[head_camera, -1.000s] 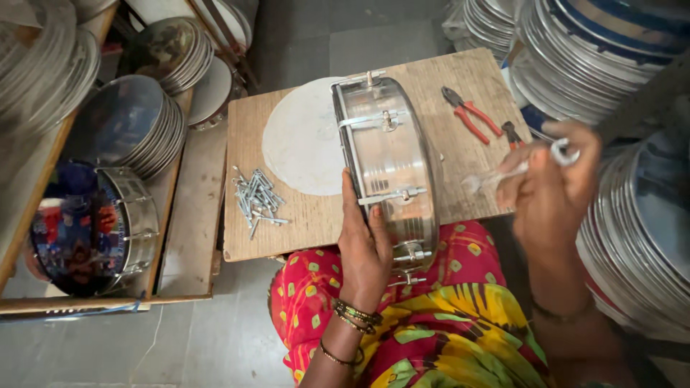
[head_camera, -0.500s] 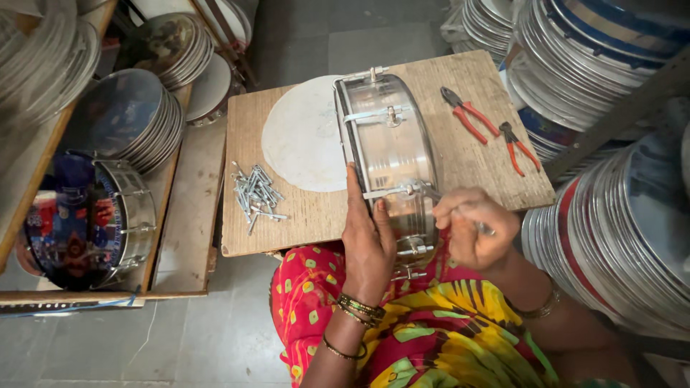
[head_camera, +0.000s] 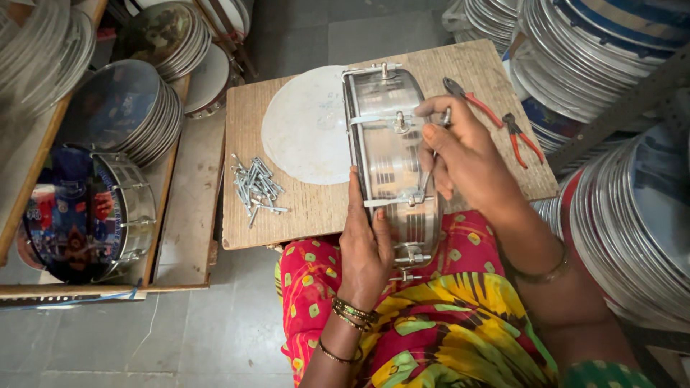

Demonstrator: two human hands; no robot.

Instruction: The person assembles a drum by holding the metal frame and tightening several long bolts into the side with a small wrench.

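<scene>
Your left hand [head_camera: 365, 248] lies flat against the near side of the metal drum shell [head_camera: 392, 162], fingers extended up its rim, steadying it; your right hand [head_camera: 463, 154] is curled, pinching a thin metal rod [head_camera: 431, 169] against the shell's side near a lug. The shell stands on edge on the wooden surface [head_camera: 302, 208], its long axis running from your lap away from you. A pale round drum skin [head_camera: 305, 126] lies flat beside it on the left; a heap of metal rods [head_camera: 255, 187] sits left of that; two red-handled pliers [head_camera: 496, 118] lie to the right. A finished drum with a colourful printed skin [head_camera: 79, 215] rests on the left shelf.
</scene>
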